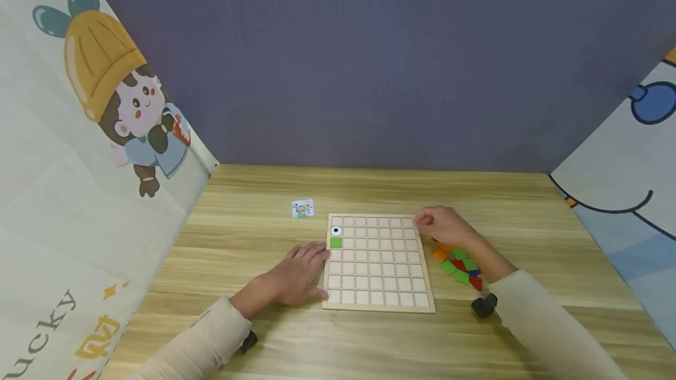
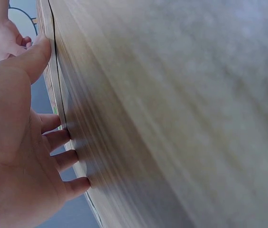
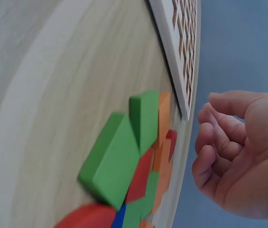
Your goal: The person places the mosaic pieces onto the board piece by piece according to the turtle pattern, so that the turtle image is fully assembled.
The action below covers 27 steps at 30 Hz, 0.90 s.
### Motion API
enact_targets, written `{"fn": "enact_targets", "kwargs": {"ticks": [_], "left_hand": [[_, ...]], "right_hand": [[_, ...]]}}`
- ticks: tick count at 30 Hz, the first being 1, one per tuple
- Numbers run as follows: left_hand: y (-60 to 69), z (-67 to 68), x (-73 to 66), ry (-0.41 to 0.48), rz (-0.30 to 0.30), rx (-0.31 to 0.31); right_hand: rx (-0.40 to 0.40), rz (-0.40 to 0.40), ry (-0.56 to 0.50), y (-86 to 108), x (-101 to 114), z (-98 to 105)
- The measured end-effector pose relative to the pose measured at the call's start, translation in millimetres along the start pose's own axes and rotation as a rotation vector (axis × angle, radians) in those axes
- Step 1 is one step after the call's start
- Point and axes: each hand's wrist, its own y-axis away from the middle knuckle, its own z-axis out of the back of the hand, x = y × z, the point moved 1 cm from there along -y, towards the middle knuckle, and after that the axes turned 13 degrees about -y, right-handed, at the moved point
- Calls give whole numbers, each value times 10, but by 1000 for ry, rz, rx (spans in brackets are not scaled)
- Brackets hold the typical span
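Note:
A wooden grid board (image 1: 378, 308) lies flat on the table, divided into small square recesses. In its left column are a white round eye tile (image 1: 336, 231) and, just below, a green square tile (image 1: 335, 243). My left hand (image 1: 302, 274) rests at the board's left edge with fingers spread and extended; the left wrist view shows its fingertips (image 2: 81, 184) touching down there. Near the board's top right corner is my right hand (image 1: 442, 224), raised above the table. In the right wrist view its fingers (image 3: 209, 159) are curled, thumb against the index finger, with nothing visible between them.
To the right of the board, partly under the right forearm, lies a loose pile of green, orange, red and blue pieces (image 1: 462, 277). A small printed card (image 1: 303, 209) lies beyond the board's upper left. A dark panel (image 1: 369, 75) stands behind the table, with printed sheets on both sides.

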Motion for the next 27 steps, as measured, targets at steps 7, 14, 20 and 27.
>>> {"fn": "enact_targets", "kwargs": {"ticks": [7, 14, 20, 27], "left_hand": [[13, 6, -2, -2, -3, -7], [18, 9, -1, -7, -4, 1], [20, 4, 4, -16, 2, 9], [19, 0, 11, -20, 3, 16]], "right_hand": [[-10, -12, 79, 34, -112, 64], [29, -22, 133, 94, -197, 92], [43, -40, 143, 110, -220, 96], [44, -63, 139, 114, -189, 101]]}}
